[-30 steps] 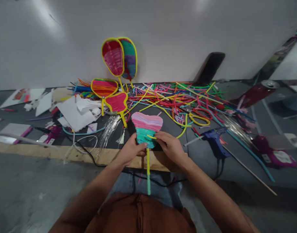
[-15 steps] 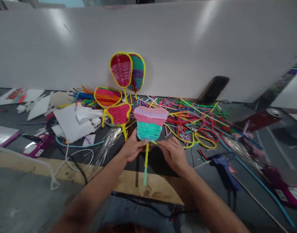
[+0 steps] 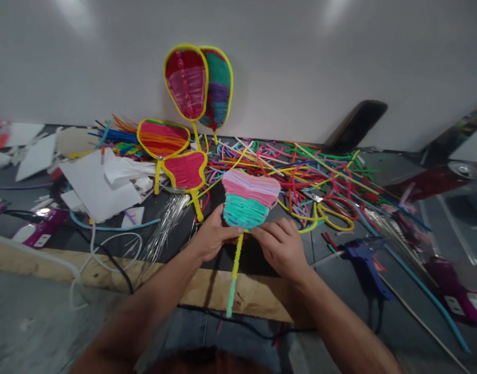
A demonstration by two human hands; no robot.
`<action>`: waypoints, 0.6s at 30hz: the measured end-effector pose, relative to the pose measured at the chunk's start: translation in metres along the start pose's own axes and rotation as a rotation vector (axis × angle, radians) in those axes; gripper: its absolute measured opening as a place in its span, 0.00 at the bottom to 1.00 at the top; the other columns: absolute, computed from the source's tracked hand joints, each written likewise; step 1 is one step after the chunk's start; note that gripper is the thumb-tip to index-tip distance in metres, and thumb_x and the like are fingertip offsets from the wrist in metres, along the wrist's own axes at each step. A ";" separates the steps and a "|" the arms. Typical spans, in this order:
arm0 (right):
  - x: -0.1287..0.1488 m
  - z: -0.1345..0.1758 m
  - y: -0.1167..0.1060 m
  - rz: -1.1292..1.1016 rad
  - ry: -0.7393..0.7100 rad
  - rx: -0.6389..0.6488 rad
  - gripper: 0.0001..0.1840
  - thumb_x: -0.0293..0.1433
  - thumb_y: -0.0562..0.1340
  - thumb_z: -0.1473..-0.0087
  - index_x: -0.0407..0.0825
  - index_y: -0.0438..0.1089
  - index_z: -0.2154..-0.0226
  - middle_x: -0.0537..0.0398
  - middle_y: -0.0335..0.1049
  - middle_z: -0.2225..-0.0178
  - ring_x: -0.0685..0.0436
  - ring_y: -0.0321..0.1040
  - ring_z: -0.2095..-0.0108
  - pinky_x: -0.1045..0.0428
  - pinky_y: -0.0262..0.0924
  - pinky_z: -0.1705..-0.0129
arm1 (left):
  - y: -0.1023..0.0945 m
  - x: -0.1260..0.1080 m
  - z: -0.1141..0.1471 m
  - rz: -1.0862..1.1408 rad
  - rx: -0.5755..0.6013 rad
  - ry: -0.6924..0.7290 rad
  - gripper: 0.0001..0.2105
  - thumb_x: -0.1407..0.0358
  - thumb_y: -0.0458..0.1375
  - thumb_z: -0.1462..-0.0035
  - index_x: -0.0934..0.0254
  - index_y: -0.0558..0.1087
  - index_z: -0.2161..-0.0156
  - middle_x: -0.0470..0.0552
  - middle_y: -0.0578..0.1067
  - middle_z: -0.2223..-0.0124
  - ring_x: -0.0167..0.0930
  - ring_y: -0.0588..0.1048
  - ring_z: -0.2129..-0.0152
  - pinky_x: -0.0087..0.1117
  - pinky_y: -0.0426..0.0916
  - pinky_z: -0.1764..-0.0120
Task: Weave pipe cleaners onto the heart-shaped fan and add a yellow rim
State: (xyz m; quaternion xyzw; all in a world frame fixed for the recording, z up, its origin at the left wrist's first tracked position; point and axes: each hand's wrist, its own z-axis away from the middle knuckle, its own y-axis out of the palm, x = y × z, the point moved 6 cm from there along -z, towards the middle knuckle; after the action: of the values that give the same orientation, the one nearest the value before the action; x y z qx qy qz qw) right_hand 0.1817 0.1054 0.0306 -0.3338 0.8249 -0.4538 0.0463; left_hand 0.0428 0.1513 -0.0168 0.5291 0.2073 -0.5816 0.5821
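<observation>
Between my hands is a pipe-cleaner fan [image 3: 248,200], pink and lilac on top and teal below, with a yellow and mint-green handle [image 3: 235,270] pointing down. My left hand [image 3: 213,236] grips the fan's lower left edge, thumb in front near the top of the handle. My right hand [image 3: 283,244] is closed at the lower right edge, its fingertips pinching a short yellow pipe cleaner where the handle meets the fan. Most of that piece is hidden by the fingers. Behind my left hand lies a pink fan with a yellow rim [image 3: 186,171].
Several finished fans, one pink and red [image 3: 187,83], lean on the white wall. Loose pipe cleaners [image 3: 262,156] spread behind my hands. Scissors [image 3: 335,210], a blue glue gun [image 3: 365,259] and a dark phone [image 3: 357,124] are to the right. White paper scraps [image 3: 100,182] lie left.
The view has tilted down and closer. The yellow piece that stuck out toward my right fingers now lies against the fan's base, with my right hand nearer to the handle.
</observation>
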 end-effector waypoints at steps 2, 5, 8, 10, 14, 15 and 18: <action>0.000 0.001 0.001 0.007 0.007 0.011 0.10 0.26 0.60 0.44 0.53 0.72 0.61 0.54 0.73 0.68 0.46 0.60 0.66 0.49 0.49 0.66 | 0.001 0.000 -0.001 0.008 -0.009 0.018 0.24 0.70 0.67 0.59 0.61 0.64 0.56 0.45 0.74 0.65 0.27 0.74 0.72 0.27 0.70 0.72; -0.002 0.003 0.004 -0.007 0.016 0.013 0.10 0.27 0.60 0.44 0.53 0.73 0.61 0.54 0.73 0.68 0.47 0.59 0.67 0.49 0.50 0.66 | 0.002 -0.001 -0.002 0.025 -0.018 0.057 0.23 0.71 0.67 0.60 0.63 0.65 0.57 0.46 0.75 0.65 0.27 0.74 0.70 0.27 0.70 0.68; -0.004 0.004 0.006 -0.018 0.019 0.010 0.10 0.27 0.60 0.44 0.53 0.73 0.61 0.54 0.73 0.68 0.47 0.60 0.67 0.50 0.50 0.66 | 0.002 -0.002 -0.002 0.027 -0.024 0.066 0.23 0.71 0.67 0.61 0.63 0.66 0.57 0.46 0.76 0.66 0.28 0.74 0.70 0.28 0.70 0.67; -0.005 0.004 0.005 -0.021 0.024 -0.002 0.09 0.27 0.60 0.44 0.53 0.73 0.61 0.54 0.73 0.68 0.47 0.60 0.67 0.50 0.51 0.65 | 0.002 -0.002 -0.002 0.027 -0.031 0.062 0.23 0.71 0.67 0.61 0.63 0.67 0.57 0.46 0.76 0.66 0.28 0.74 0.71 0.29 0.70 0.67; -0.004 0.002 0.002 -0.015 0.009 -0.045 0.08 0.26 0.61 0.45 0.52 0.73 0.62 0.54 0.73 0.69 0.48 0.60 0.68 0.51 0.53 0.65 | 0.001 -0.001 0.000 0.010 -0.043 0.040 0.23 0.71 0.67 0.61 0.63 0.67 0.57 0.46 0.76 0.66 0.28 0.74 0.71 0.28 0.71 0.69; -0.003 0.001 0.000 -0.013 0.001 -0.064 0.08 0.26 0.61 0.45 0.52 0.73 0.63 0.54 0.72 0.69 0.48 0.60 0.69 0.51 0.54 0.66 | 0.001 -0.001 0.000 0.009 -0.041 0.035 0.23 0.71 0.67 0.61 0.62 0.67 0.57 0.46 0.76 0.66 0.28 0.74 0.71 0.28 0.71 0.69; -0.003 0.002 -0.004 -0.006 -0.020 -0.129 0.09 0.25 0.62 0.47 0.52 0.73 0.62 0.52 0.71 0.67 0.48 0.60 0.68 0.52 0.58 0.66 | 0.002 -0.001 0.001 0.023 -0.021 0.011 0.23 0.71 0.67 0.61 0.62 0.67 0.57 0.45 0.76 0.66 0.27 0.74 0.72 0.27 0.71 0.70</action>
State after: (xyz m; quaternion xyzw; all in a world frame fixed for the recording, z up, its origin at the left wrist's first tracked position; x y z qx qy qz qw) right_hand 0.1865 0.1045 0.0322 -0.3429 0.8511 -0.3964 0.0314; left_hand 0.0443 0.1498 -0.0147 0.5284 0.2104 -0.5700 0.5929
